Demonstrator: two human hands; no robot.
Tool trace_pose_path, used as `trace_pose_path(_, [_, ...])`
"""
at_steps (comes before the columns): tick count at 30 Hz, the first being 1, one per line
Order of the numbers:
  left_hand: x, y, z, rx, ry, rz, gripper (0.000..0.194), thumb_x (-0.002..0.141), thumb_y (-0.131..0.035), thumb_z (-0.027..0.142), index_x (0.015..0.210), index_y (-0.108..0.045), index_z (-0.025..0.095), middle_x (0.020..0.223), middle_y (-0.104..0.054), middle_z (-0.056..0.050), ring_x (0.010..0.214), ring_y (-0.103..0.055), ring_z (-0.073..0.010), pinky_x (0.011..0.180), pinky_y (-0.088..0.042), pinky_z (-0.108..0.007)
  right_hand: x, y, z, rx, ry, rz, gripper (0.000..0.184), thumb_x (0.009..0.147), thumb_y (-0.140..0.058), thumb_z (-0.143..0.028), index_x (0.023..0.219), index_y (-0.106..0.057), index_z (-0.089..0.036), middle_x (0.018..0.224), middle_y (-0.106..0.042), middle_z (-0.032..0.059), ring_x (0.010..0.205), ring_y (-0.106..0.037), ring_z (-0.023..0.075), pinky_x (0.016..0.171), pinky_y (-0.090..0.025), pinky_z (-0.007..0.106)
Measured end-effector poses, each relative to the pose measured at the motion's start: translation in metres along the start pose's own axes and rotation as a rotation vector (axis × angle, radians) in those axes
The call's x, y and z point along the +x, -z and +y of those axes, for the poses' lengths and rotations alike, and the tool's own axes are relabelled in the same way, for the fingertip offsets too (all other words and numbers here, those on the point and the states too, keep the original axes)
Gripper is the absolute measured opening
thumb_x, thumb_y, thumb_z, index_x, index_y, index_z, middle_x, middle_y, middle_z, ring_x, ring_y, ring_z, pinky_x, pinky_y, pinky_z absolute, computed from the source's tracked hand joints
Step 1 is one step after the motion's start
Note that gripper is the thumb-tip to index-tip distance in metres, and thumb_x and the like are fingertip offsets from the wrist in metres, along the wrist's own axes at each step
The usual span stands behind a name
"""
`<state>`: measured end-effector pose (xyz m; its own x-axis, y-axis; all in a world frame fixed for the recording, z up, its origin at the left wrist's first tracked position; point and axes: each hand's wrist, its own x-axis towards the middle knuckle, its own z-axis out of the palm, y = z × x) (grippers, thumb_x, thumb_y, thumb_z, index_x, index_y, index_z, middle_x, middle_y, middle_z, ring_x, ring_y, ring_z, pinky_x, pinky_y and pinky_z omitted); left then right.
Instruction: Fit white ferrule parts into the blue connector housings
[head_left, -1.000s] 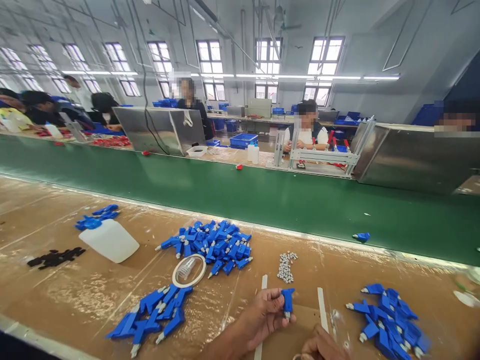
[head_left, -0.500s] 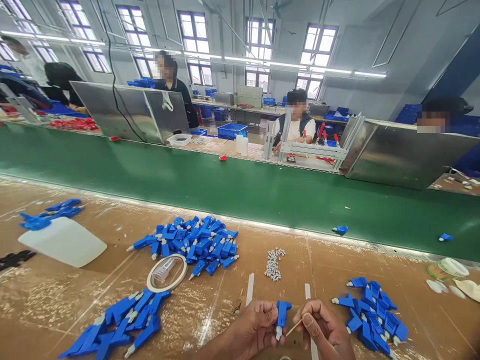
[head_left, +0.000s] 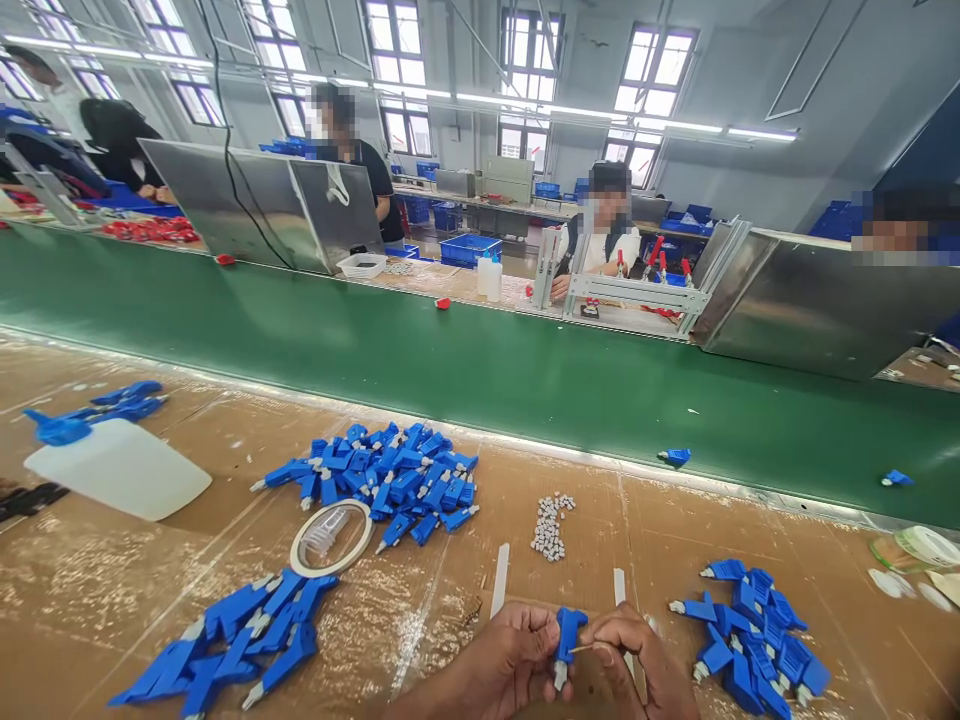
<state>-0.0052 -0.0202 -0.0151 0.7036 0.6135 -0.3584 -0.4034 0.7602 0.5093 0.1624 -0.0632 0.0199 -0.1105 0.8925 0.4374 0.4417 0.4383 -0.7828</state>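
Note:
Between the thumb and fingers of my left hand (head_left: 517, 650) is a blue plastic part (head_left: 570, 635) with a pale grey tip pointing down. My right hand (head_left: 637, 655), close beside it, pinches a thin wooden stick (head_left: 583, 649). The stick's end meets the side of the blue part, or lies just in front of it; I cannot tell which. Beyond my hands lies a small heap of grey pieces (head_left: 549, 530). Similar blue parts form a large pile (head_left: 405, 475), a group at lower left (head_left: 240, 630) and another group on the right (head_left: 746, 630).
A roll of tape (head_left: 295, 545) lies by the large pile. A white bottle with a blue cap (head_left: 124, 470) rests on its side at left. Across the back runs a green conveyor belt (head_left: 360, 340), with co-workers beyond it. A round tub (head_left: 926, 547) is at far right.
The stick has moved up from near the grey tip to the blue body, and my right hand has come closer to my left. The camera view has shifted slightly.

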Motion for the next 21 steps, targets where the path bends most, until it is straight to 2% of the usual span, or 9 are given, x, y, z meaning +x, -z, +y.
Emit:
trace_pose_path(3, [-0.0009, -0.0012, 0.0002, 0.01, -0.013, -0.006, 0.043, 0.06, -0.089, 0.045, 0.07, -0.069, 0.008, 0.065, -0.064, -0.005, 0.051, -0.062, -0.0093, 0.045, -0.04, -0.014, 0.0011, -0.0013, 0.0003, -0.027, 0.015, -0.015, 0.02, 0.102, -0.047, -0.034, 0.092, -0.062, -0.026, 0.078, -0.071, 0.0012, 0.071, -0.068, 0.0184, 0.066, -0.054, 0.027])
trace_pose_path(9, [0.0, -0.0016, -0.0016, 0.026, -0.03, -0.021, 0.046, 0.058, -0.089, 0.05, 0.067, -0.068, 0.009, 0.06, -0.062, -0.004, 0.05, -0.06, -0.0081, 0.044, -0.039, -0.013, 0.0068, -0.0023, -0.0043, -0.107, 0.262, -0.038, 0.014, 0.102, -0.047, -0.027, 0.097, -0.06, -0.028, 0.072, -0.07, 0.0008, 0.063, -0.065, 0.0187, 0.059, -0.053, 0.028])
trace_pose_path(13, [0.0002, -0.0024, -0.001, 0.031, -0.032, -0.017, 0.046, 0.059, -0.089, 0.049, 0.067, -0.068, 0.009, 0.06, -0.062, -0.004, 0.05, -0.06, -0.0083, 0.044, -0.039, -0.014, 0.0045, -0.0052, -0.0001, -0.118, 0.319, -0.022, 0.017, 0.103, -0.042, -0.023, 0.1, -0.058, -0.027, 0.072, -0.068, 0.0021, 0.063, -0.063, 0.0188, 0.059, -0.052, 0.03])
trace_pose_path(17, [0.0, -0.0029, -0.0005, 0.047, -0.039, -0.022, 0.047, 0.059, -0.088, 0.051, 0.067, -0.068, 0.009, 0.059, -0.061, -0.003, 0.049, -0.059, -0.0082, 0.045, -0.038, -0.015, 0.0033, -0.0047, 0.0007, -0.162, 0.357, -0.01, 0.017, 0.102, -0.04, -0.02, 0.102, -0.057, -0.025, 0.074, -0.068, 0.0031, 0.064, -0.063, 0.0184, 0.061, -0.052, 0.03])
trace_pose_path(21, [-0.0016, -0.0028, 0.0002, 0.058, -0.032, -0.023, 0.047, 0.06, -0.087, 0.05, 0.069, -0.069, 0.007, 0.06, -0.06, -0.004, 0.051, -0.059, -0.0084, 0.045, -0.037, -0.015, 0.003, -0.0041, -0.0034, -0.125, 0.25, -0.062, 0.016, 0.103, -0.043, -0.024, 0.098, -0.058, -0.026, 0.075, -0.069, 0.0021, 0.066, -0.063, 0.0181, 0.063, -0.051, 0.03])
